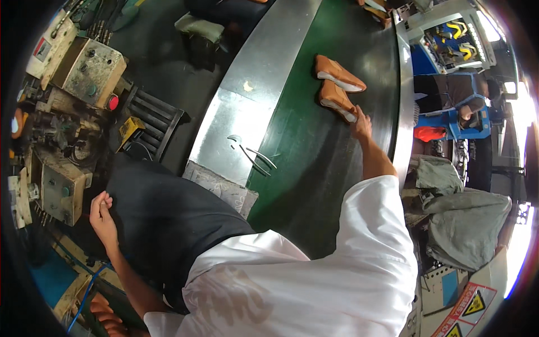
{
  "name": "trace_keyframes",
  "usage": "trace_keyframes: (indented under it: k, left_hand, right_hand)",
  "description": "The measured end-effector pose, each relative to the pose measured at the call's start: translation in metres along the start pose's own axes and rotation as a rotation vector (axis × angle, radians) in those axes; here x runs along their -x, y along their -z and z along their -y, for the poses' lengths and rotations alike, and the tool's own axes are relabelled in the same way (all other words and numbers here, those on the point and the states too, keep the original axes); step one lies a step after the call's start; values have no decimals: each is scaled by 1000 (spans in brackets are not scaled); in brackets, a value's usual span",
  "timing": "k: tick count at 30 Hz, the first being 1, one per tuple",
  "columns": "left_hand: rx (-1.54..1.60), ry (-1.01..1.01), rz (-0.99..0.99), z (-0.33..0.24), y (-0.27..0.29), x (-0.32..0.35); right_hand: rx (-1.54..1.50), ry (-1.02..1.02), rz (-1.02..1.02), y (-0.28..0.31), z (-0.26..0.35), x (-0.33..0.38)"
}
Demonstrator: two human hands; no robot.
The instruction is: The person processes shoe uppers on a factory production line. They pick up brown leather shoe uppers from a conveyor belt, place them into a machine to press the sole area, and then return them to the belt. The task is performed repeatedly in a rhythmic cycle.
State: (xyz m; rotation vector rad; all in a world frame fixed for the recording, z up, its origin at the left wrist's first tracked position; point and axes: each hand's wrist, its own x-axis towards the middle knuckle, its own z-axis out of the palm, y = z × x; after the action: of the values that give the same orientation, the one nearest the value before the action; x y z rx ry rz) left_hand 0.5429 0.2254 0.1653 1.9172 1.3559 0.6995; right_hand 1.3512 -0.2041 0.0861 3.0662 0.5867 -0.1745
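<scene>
on the far left stand old, dirty metal boxes (92, 70) with knobs and one red button (113, 102), and they are too messy to make out well. the left hand (102, 216) hangs low beside the dark lap, away from the belt, with its fingers curled in loosely and nothing in it. next comes a shiny metal strip (252, 95) that runs along the belt, and one pair of thin metal pliers (252, 154) lies on it with the two handles spread and pointing to the lower right. a grey patterned cloth (222, 188) lies at the near end of that strip. then comes the dark green belt (314, 157), which works as the tabletop here. two tan shoes (338, 73) lie on it side by side, far up the belt, soles turned so the pale edge shows. each shoe is long from upper left to lower right. the right hand (361, 124) reaches out with a straight arm and touches the end of the nearer shoe (336, 98); its fingers are hidden under the hand, so i cannot tell if it grips. on the far right, a blue machine (449, 121) and grey cloth heaps (466, 219) are partly cut off by the picture's round edge.
</scene>
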Motion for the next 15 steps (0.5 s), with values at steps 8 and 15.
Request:
trace_keyframes:
  k: [8, 15]
  left_hand:
    - [-67, 109, 112, -2, 8, 8]
    - [71, 105, 166, 7, -19, -9]
  right_hand:
    - [268, 76, 254, 8, 55, -28]
    - [-625, -251, 256, -54, 81, 49]
